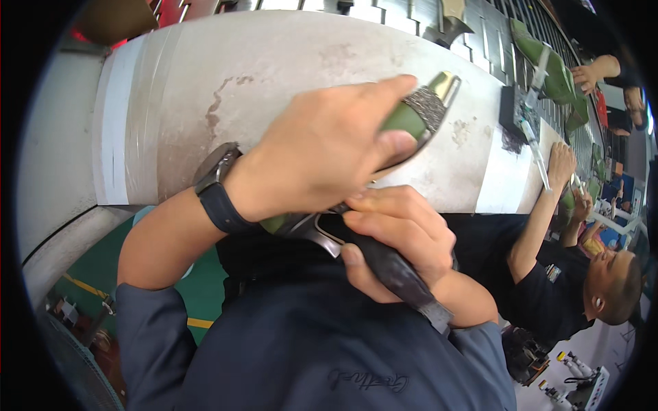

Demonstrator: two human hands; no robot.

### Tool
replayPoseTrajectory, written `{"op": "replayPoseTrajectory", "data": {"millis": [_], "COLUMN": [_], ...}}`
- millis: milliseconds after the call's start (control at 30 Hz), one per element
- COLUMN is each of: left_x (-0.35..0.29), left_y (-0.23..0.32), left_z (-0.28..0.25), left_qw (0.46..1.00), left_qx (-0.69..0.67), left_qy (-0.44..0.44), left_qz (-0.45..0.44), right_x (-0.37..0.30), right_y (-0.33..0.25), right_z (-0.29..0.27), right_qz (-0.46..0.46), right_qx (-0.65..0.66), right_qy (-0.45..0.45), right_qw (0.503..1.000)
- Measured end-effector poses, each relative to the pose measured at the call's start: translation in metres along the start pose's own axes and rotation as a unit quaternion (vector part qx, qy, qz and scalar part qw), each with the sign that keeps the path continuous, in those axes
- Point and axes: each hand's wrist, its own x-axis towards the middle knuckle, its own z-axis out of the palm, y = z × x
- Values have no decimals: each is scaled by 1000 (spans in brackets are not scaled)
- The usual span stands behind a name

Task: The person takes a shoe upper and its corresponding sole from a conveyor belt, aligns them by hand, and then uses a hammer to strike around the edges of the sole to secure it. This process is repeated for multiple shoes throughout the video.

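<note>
My left hand, with a watch on its wrist, is closed around a green shoe. Between its finger and thumb show a rough, dark glittery band and a pale gold end. Just below and nearer my body, my right hand grips a dark, long curved piece with a greyish end. What that piece is I cannot make out. A shiny curved edge and a bit of green show under my left wrist. The hands almost touch, hiding how the pieces meet. Both are over the near edge of a stained, pale worktop.
At the worktop's right stand a black block and a clear syringe-like applicator. A slatted conveyor runs behind, carrying green shoes. A co-worker at my right rests a hand on the worktop's end.
</note>
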Motion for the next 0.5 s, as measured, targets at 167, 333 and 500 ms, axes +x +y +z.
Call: {"op": "replayPoseTrajectory", "data": {"millis": [167, 333, 500], "left_x": [23, 30, 35], "left_y": [16, 28, 34], "left_z": [-13, 3, 12], "left_qw": [981, 975, 962], "left_qx": [-2, 144, 166], "left_qy": [-137, -138, -157], "left_qz": [-139, -98, -149], "right_x": [1, 1, 29], "right_y": [7, 4, 42], "right_z": [-31, -79, -81], "right_qz": [104, 184, 167], "right_qx": [109, 150, 148], "right_qy": [-29, 184, 123], "right_qw": [988, 954, 967]}}
